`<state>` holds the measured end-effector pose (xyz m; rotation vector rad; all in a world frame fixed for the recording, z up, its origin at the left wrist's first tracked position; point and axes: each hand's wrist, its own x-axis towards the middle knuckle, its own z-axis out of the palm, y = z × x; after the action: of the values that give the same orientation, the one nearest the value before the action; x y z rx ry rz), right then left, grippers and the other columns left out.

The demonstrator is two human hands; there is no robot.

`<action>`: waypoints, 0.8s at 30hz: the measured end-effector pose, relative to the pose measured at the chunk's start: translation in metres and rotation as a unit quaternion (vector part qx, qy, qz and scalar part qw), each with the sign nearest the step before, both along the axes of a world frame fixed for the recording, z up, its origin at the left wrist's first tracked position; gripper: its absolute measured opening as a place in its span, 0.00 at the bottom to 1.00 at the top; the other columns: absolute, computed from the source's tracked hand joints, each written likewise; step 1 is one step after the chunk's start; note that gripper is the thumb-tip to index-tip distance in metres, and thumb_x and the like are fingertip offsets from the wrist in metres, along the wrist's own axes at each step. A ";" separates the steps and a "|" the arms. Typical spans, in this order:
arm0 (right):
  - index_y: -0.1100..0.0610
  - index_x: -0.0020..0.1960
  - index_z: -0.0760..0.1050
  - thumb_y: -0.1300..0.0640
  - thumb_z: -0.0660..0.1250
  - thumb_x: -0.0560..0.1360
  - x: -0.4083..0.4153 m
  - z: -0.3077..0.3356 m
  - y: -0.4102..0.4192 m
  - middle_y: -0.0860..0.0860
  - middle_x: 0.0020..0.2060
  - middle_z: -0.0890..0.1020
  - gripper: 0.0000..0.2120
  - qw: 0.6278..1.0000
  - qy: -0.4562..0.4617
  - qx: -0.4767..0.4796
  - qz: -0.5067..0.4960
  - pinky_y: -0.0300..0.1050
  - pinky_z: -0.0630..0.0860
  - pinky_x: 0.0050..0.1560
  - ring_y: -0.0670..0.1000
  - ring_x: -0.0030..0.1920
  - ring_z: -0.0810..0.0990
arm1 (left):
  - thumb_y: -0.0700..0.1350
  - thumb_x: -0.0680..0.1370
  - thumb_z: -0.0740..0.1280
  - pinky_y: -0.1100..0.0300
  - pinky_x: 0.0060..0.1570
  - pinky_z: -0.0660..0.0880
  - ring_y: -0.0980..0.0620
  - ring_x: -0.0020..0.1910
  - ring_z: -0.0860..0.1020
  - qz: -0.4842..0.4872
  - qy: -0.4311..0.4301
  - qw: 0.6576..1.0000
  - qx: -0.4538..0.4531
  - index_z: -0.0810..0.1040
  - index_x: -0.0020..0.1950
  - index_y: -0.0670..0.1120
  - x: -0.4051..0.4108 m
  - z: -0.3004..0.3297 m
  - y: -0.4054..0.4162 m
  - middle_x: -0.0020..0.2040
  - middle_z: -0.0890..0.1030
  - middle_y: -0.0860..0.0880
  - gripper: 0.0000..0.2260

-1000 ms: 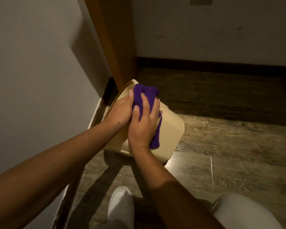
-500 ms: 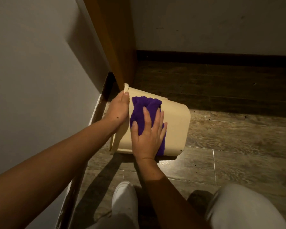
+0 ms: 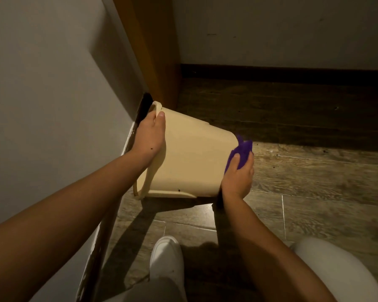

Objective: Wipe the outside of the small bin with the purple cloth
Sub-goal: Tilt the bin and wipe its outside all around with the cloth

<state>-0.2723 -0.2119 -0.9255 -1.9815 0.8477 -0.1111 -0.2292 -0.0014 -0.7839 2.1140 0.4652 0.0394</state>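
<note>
head view: purple cloth point(image 3: 241, 152) half hidden behind bin point(image 3: 192, 162) base.

One cream bin point(image 3: 190, 158), one purple cloth point(image 3: 241, 150), two hands, left point(image 3: 150, 136) and right point(image 3: 238, 177), and one white shoe point(image 3: 166, 258).

The small bin point(image 3: 192, 162) is looking like cream plastic, smooth and matt, with a few dark specks near its lower edge. The purple cloth point(image 3: 241, 150) is showing a soft, fuzzy weave with no shine. The floor point(image 3: 314, 192) is appearing as wood-grain planks, a little glossy where the light is falling. The wall point(image 3: 42, 94) is looking painted and matt, and the shoe point(image 3: 166, 258) is looking white and smooth.
</note>
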 end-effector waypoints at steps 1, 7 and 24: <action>0.49 0.80 0.62 0.37 0.54 0.85 0.001 -0.001 -0.007 0.56 0.68 0.78 0.28 1.000 0.018 0.011 -0.012 0.56 0.75 0.59 0.63 0.65 0.78 | 0.55 0.86 0.52 0.62 0.43 0.66 0.58 0.45 0.74 -0.001 0.005 1.000 -0.002 0.76 0.60 0.48 0.001 0.003 0.001 0.45 0.77 0.56 0.17; 0.47 0.77 0.68 0.37 0.58 0.83 -0.002 0.001 -0.016 0.51 0.61 0.82 0.26 0.990 0.031 0.113 -0.079 0.50 0.75 0.51 0.57 0.58 0.81 | 0.58 0.82 0.60 0.51 0.53 0.73 0.45 0.57 0.78 0.005 0.145 0.967 -0.208 0.71 0.72 0.45 0.023 0.029 -0.001 0.58 0.78 0.46 0.24; 0.42 0.77 0.65 0.48 0.63 0.83 -0.004 0.053 0.064 0.51 0.80 0.66 0.23 0.976 -0.155 0.147 0.045 0.61 0.73 0.71 0.56 0.76 0.70 | 0.63 0.83 0.50 0.73 0.44 0.68 0.69 0.51 0.78 -0.146 0.012 0.988 -0.048 0.74 0.65 0.58 -0.032 0.018 -0.003 0.54 0.79 0.65 0.19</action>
<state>-0.2761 -0.1479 -0.8726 -1.6654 0.5367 -0.2230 -0.2615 -0.0041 -0.7656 2.0691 0.1636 -0.1747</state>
